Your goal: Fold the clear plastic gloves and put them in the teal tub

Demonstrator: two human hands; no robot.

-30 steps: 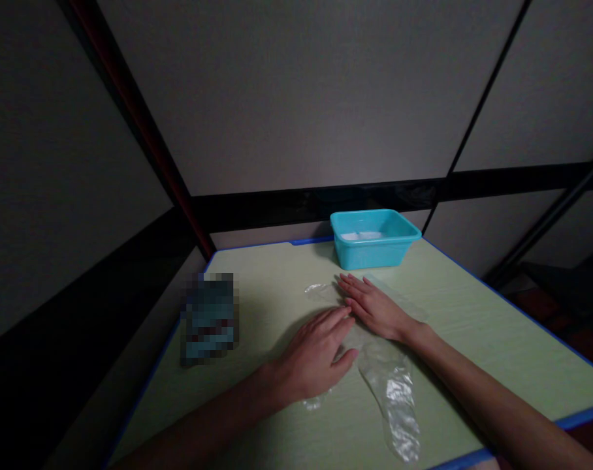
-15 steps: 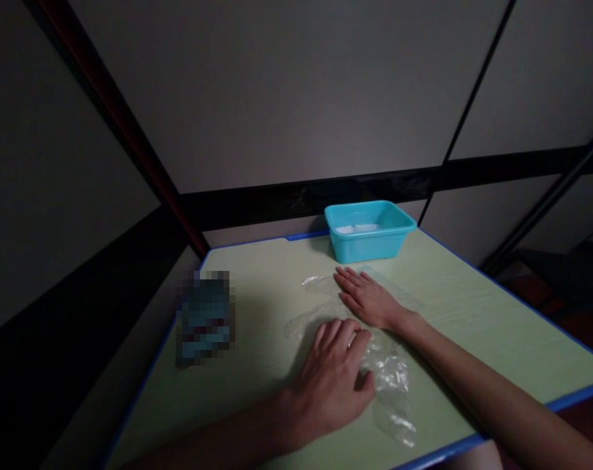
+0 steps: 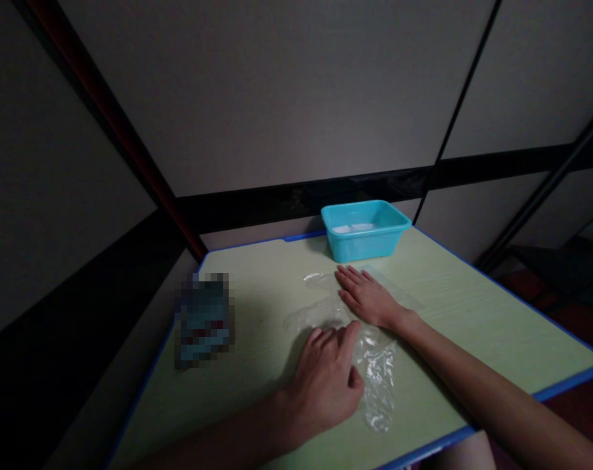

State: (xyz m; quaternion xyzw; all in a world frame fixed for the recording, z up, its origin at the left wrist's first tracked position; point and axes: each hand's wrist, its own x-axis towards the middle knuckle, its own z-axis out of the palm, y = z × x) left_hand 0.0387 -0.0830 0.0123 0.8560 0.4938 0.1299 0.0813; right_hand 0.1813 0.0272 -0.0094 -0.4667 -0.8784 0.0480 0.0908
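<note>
A clear, crinkled plastic bag (image 3: 379,382) lies spread on the pale yellow-green tabletop, its far part flat and its near strip bunched and shiny. My right hand (image 3: 368,297) rests palm down on the far part, fingers stretched out and the thumb a little apart. Closer to me, my left hand (image 3: 323,382) is over the bag's left edge. Its index finger reaches forward onto the plastic, the other fingers bend downward, and the thumb stands apart from them. The tips of those bent fingers are hidden.
A turquoise plastic basin (image 3: 368,245) with something white inside stands at the table's back edge. A pixelated, upright item (image 3: 206,320) is at the left edge. The table (image 3: 473,307) has a blue rim, and dark-banded panels (image 3: 296,98) rise behind it.
The near strip of the bag has shifted left and bunched inward. My left hand's index finger has straightened while its other fingers curl more. My right hand stays in place.
</note>
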